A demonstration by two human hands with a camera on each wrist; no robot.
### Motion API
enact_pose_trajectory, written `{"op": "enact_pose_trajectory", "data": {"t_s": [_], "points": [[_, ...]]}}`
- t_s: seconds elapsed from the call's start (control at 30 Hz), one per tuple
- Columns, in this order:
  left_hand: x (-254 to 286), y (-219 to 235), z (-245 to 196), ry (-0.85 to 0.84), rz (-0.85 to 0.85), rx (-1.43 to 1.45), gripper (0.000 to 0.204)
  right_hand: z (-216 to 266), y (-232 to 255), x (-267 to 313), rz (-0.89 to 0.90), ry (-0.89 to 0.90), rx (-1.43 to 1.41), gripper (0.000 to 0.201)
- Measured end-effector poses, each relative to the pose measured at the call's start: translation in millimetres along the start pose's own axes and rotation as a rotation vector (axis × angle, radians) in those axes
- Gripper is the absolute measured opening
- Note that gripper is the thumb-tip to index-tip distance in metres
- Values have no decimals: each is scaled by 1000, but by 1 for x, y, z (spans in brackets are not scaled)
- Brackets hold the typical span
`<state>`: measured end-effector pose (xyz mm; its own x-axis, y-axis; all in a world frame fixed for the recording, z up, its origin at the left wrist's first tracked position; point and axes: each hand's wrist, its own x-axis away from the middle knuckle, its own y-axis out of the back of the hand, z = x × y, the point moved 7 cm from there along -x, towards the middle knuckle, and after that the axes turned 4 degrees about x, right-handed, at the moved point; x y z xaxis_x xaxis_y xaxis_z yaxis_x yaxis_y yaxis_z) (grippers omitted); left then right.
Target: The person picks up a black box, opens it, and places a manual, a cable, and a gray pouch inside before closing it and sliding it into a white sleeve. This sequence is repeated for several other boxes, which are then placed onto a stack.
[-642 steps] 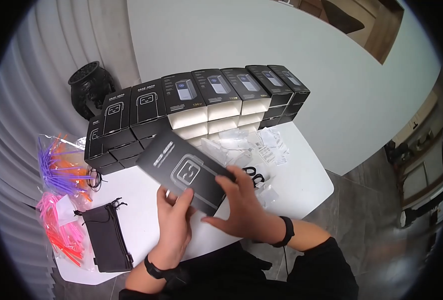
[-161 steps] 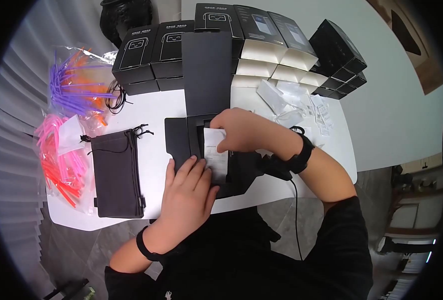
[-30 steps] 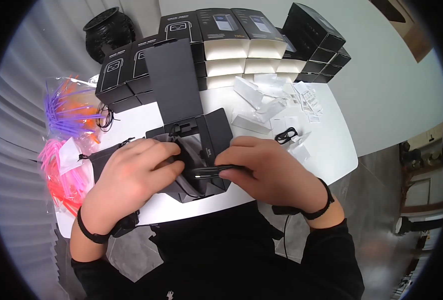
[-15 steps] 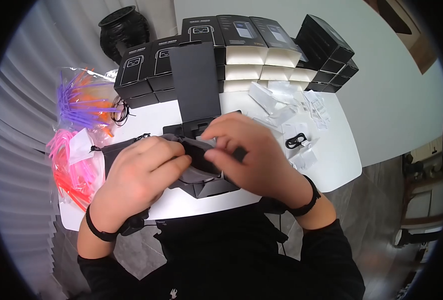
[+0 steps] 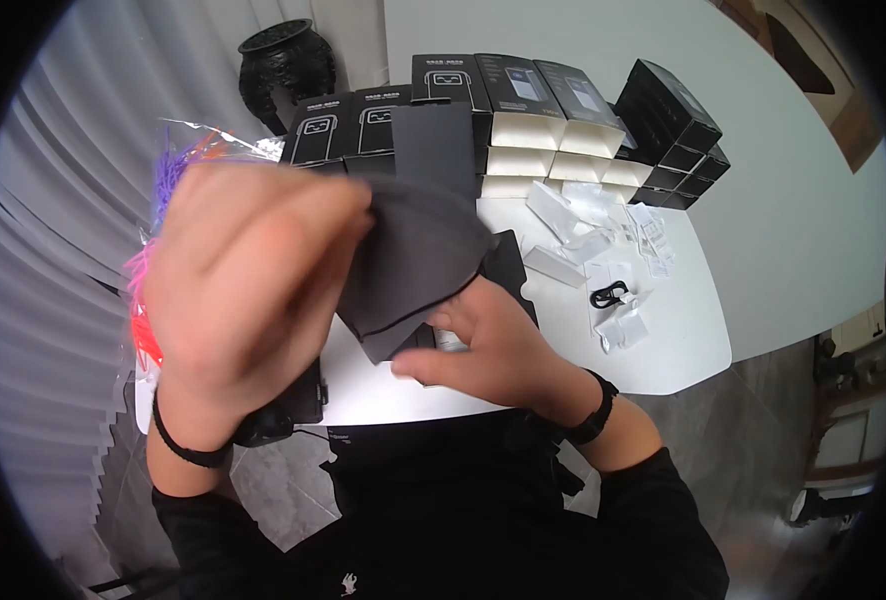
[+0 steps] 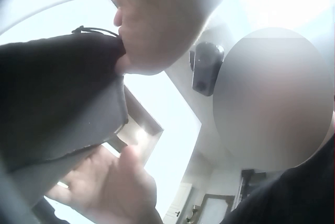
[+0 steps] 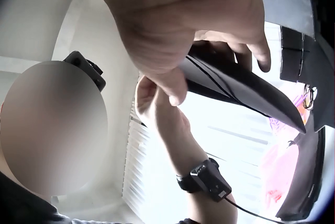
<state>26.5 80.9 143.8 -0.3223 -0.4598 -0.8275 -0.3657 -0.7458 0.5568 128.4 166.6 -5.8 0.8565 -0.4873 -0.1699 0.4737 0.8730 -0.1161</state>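
Observation:
My left hand (image 5: 248, 280) grips a dark grey drawstring pouch (image 5: 418, 250) near its top and holds it raised above the table. The pouch hangs tilted, its drawstring showing in the left wrist view. My right hand (image 5: 493, 345) is at its lower end, fingers spread against the fabric and thumb held away from it. In the right wrist view its fingers reach over the far side of the pouch (image 7: 235, 85). Below stands an opened black box, its tall lid flap (image 5: 435, 145) upright and a side flap (image 5: 508, 275) folded out; the pouch hides most of it.
Stacked black boxes (image 5: 448, 85) line the back, some with white open ends. Clear plastic wrappers (image 5: 568, 235), paper slips (image 5: 651, 235) and a coiled black cable (image 5: 609, 293) lie at right. Bagged coloured sticks (image 5: 168, 185) and another dark pouch (image 7: 306, 177) lie at left.
Earlier I held a closed box, then handled a white paper in the opened box. A second ago my right hand brought a black cable to the pouch's mouth; now the pouch is lifted, cable unseen.

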Motion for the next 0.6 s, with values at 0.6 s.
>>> {"op": "enact_pose_trajectory", "data": {"t_s": [0.6], "points": [[165,-81,29,1794,-374,1618,44,3,17,7,-43,-227,-709,23]]}}
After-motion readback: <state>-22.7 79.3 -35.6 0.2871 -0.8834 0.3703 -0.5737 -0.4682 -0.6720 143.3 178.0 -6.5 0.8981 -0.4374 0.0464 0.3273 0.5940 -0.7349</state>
